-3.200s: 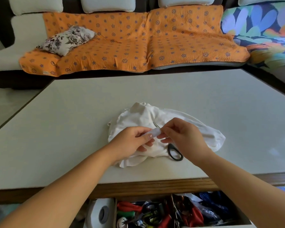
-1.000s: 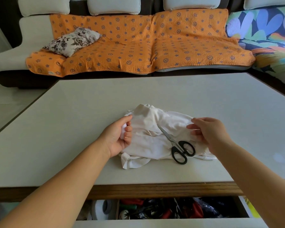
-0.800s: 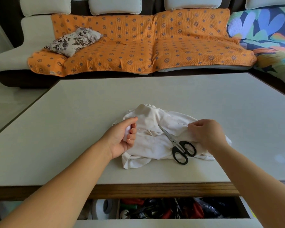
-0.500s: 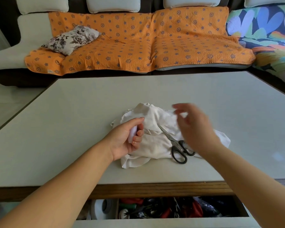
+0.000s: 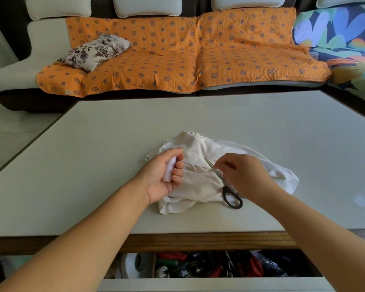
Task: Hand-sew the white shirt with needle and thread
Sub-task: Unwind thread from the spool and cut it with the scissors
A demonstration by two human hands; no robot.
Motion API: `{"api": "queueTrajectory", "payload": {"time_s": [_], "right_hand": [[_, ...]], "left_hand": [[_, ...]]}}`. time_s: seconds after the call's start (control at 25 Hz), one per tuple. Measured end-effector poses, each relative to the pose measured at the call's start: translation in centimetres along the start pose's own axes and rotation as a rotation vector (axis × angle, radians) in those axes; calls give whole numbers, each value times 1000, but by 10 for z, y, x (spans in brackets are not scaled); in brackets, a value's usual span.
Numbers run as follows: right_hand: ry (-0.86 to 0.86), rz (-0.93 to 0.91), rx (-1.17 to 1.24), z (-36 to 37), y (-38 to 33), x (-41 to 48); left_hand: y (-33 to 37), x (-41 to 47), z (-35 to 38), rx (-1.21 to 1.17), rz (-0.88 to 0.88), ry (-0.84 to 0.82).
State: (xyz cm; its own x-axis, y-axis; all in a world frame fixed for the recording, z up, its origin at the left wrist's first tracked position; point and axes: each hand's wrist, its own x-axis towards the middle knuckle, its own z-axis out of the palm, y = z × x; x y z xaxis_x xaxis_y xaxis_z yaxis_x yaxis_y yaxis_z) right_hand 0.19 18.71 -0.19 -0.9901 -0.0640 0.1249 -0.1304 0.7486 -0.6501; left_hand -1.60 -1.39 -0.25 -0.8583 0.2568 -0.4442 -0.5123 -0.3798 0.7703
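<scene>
Our right hand (image 5: 240,173), which was lifted and blurred above the cloth half a second ago, is now coming back down over the scissors (image 5: 223,182). Its fingertips are pinching together just beside the blades. We are judging that it is drawing thread off for cutting, but the strand is too fine to see, so we cannot tell whether it is holding anything. No needle is showing either, so sewing is not yet starting.

Our left hand (image 5: 158,178) is staying put, curling round the white thread spool (image 5: 170,168) at the left edge of the crumpled white shirt (image 5: 198,184). The spool's long axis is running away from us, tilting slightly right, with its far end under the index finger.

The shirt is lying on the near middle of the table (image 5: 114,165), its bulk stretching left to right. The scissors are resting on it, tips pointing away and left, black handles toward us and right. Below the table edge an open drawer (image 5: 198,284) is showing assorted tools.
</scene>
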Motion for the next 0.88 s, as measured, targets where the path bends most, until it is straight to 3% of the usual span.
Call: {"api": "queueTrajectory", "payload": {"time_s": [0.2,0.32,0.4,0.48,0.56,0.68,0.88], "right_hand": [[46,153,-272,-14,24,16],[208,-20,-387,-9,5,2],[133,-241,-92,3,-17,-12],[-217,-132,371,18,-34,-22],[-349,-12,475,29,-31,-22],[-187,-23,187,23,-19,-13],[30,76,68,-7,5,10]], "left_hand": [[4,3,-5,-20,13,65],[2,0,0,11,3,32],[2,-3,4,21,-10,-10],[0,-5,8,20,-17,-53],[-1,-6,10,-7,-27,-78],[0,-5,8,-39,-28,-60],[6,-2,-2,-78,17,30]]}}
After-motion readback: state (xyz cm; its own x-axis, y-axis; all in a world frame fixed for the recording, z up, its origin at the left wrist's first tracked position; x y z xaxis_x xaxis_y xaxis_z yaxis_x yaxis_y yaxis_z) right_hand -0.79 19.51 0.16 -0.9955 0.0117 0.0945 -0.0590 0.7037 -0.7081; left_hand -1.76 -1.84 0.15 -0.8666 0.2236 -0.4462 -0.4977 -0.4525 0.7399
